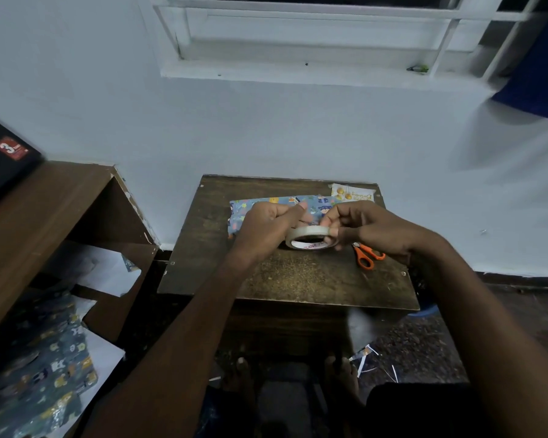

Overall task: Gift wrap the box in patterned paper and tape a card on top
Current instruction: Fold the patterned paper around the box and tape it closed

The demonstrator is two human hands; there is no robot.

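While we hold the tape (310,237) above the table (298,279), left hand (266,226) gripping the roll and right hand (358,226) pinching its rim, the wrapped box (244,213) lies just beyond, long axis left-right, card (353,194) behind the right hand.

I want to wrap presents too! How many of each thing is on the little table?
Wrapped box: 1
Tape roll, held in left hand and right hand: 1
Scissors: 1
Card: 1
Total: 4
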